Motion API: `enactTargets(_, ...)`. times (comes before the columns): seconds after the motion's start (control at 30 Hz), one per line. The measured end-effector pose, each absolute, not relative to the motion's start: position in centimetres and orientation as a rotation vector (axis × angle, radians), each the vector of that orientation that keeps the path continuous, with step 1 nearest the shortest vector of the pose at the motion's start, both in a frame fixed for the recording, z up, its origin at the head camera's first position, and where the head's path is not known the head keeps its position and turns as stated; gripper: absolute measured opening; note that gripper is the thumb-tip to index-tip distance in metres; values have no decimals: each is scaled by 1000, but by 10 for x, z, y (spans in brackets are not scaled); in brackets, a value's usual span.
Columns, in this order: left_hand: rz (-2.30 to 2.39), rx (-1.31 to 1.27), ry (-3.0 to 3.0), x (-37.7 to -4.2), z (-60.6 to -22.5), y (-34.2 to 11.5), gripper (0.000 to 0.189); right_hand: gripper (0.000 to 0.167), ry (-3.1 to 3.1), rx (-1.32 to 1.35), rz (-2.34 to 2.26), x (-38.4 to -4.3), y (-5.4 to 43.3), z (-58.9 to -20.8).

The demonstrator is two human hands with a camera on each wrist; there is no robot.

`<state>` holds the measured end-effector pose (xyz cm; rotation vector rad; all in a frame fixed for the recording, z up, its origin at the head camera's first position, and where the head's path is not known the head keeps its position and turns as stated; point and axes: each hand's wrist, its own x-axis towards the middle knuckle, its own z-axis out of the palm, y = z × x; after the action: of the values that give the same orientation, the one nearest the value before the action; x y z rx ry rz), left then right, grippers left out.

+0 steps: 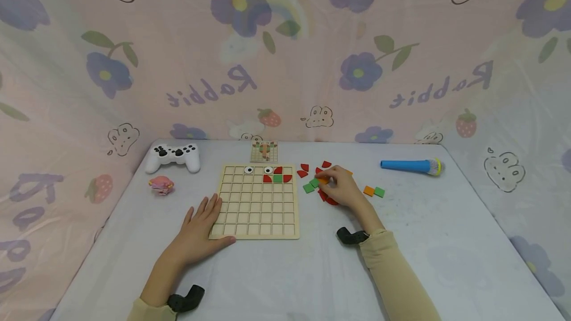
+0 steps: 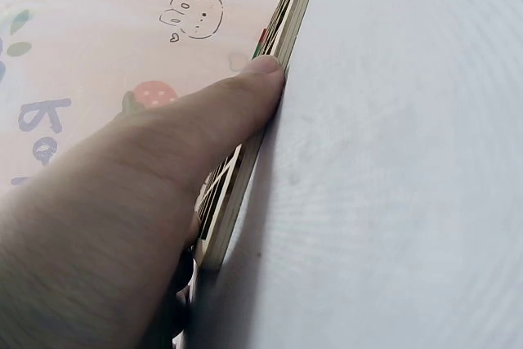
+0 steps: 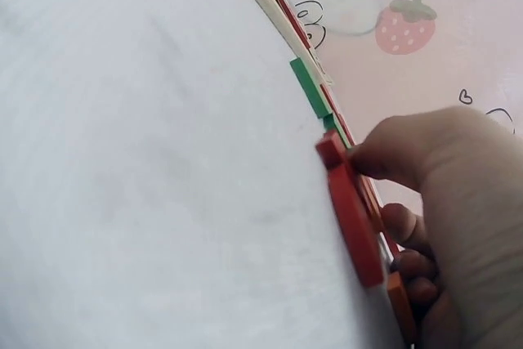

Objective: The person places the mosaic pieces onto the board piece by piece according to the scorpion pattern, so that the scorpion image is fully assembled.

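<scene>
My left hand [image 1: 198, 234], fingers spread, touches the left and near edges of the board [image 1: 256, 208]. Right of the board, my right hand [image 1: 343, 189] bends over loose tiles [image 1: 309, 188]; I can't tell whether its fingers pinch one. Beyond the board is a card [image 1: 264, 152].

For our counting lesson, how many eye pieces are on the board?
2, both in the top row of the board: one eye piece left of centre, the second eye piece farther right, beside a red piece. None looks hidden.
</scene>
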<state>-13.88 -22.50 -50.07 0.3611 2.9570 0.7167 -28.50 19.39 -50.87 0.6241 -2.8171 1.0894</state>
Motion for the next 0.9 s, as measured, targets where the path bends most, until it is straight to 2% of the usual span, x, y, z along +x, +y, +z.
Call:
enactTargets(0.37, 715, 361, 2955, -139, -500, -224, 115, 26, -2813, 614, 1108, -284, 194, -506)
enactTargets(0.67, 723, 362, 2954, -138, -499, -224, 115, 27, -2785, 454, 1127, -287, 208, -497)
enactTargets(0.9, 712, 359, 2955, -138, -498, -224, 115, 27, -2809, 452, 1067, -292, 217, -502)
